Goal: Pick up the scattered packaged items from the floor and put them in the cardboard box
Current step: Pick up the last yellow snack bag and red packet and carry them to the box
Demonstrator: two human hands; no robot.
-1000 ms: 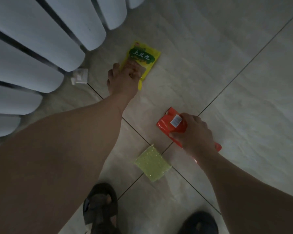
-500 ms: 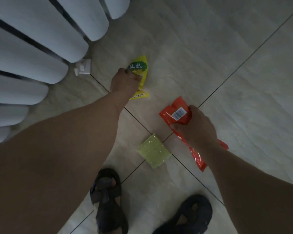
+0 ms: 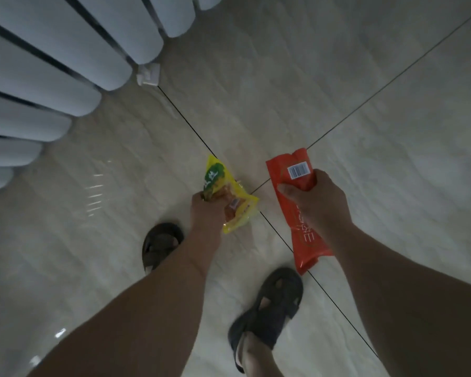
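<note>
My left hand (image 3: 206, 213) grips a yellow packet with a green label (image 3: 229, 198), lifted off the floor and tilted. My right hand (image 3: 314, 201) grips a long red packet (image 3: 299, 213) around its upper half; a white barcode sticker shows near its top end and its lower end hangs below my wrist. Both packets are held above the tiled floor in the middle of the view. The small pale green packet seen earlier is hidden or out of sight. No cardboard box is in view.
A white radiator (image 3: 65, 63) fans across the upper left, with a small white bracket (image 3: 148, 74) at its foot. My two feet in dark sandals (image 3: 161, 244) (image 3: 269, 306) stand on the beige tiled floor (image 3: 365, 77), crossed by dark grout lines.
Both hands have risen from the floor with their packets and drawn back toward me. The view has pulled up; the pale green packet on the floor no longer shows.
</note>
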